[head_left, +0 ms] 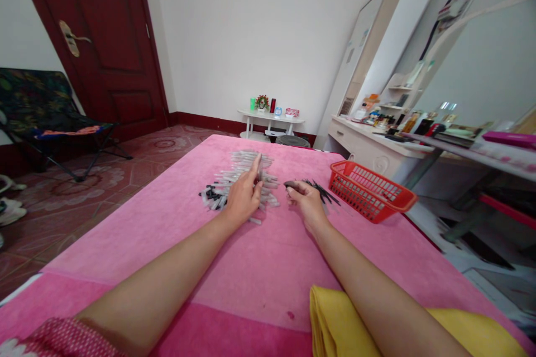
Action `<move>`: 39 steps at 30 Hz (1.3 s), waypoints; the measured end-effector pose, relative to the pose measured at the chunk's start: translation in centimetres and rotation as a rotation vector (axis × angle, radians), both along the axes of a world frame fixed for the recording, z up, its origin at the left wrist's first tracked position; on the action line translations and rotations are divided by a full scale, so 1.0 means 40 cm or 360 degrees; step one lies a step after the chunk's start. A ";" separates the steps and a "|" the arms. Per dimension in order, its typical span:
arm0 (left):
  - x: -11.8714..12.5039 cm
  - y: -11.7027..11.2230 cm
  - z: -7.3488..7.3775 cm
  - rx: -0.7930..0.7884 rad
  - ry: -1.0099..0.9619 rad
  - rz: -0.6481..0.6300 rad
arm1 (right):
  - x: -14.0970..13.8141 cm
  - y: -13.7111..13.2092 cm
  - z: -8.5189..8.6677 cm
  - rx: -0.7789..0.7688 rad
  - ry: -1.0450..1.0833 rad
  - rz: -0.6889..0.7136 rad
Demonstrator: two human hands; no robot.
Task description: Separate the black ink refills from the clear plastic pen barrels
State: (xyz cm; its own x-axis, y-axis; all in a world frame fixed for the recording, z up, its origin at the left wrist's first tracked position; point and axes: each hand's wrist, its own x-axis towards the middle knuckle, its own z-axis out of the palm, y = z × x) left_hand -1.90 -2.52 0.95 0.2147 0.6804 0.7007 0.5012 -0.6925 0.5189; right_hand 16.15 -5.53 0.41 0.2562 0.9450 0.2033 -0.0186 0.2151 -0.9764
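Note:
My left hand (244,192) lies over a pile of clear, pen-like tubes (238,175) on the pink cloth. Its index finger is stretched out across them and the thumb stands apart. At the pile's left edge are short black pieces (215,195). To the right, my right hand (305,199) is closed in a pinch on a small dark piece (290,184), too blurred to name. Just beyond that hand, thin black sticks (324,189) lie in a loose bunch, partly hidden by it.
A red plastic basket (371,189) stands at the table's right edge. Folded yellow cloth (335,318) lies under my right forearm. The pink cloth (251,273) covers the table. Beyond are a small white table (272,117), a dressing table (377,136) and a folding chair (54,111).

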 end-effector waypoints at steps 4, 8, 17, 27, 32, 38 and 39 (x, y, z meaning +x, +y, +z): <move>0.003 -0.011 0.004 0.0195 0.0339 -0.0101 | 0.014 0.001 0.030 0.0100 0.0018 -0.0052; 0.003 -0.005 -0.003 0.0231 0.0458 -0.0119 | 0.028 0.000 0.057 0.0232 -0.0027 -0.0088; 0.001 0.000 -0.009 0.0260 0.0590 -0.0086 | 0.050 -0.004 0.087 0.0354 -0.0328 -0.0099; 0.006 -0.007 -0.008 0.0282 0.0681 -0.0094 | 0.045 0.002 0.073 0.0404 -0.0557 -0.0057; 0.007 -0.007 -0.011 0.0299 0.0666 -0.0113 | 0.045 0.006 0.066 0.0439 -0.0619 -0.0061; 0.007 -0.008 -0.007 0.0298 0.0658 -0.0163 | 0.043 0.003 0.066 0.0419 -0.0642 -0.0074; 0.007 -0.008 -0.007 0.0302 0.0657 -0.0167 | 0.042 0.002 0.067 0.0405 -0.0629 -0.0073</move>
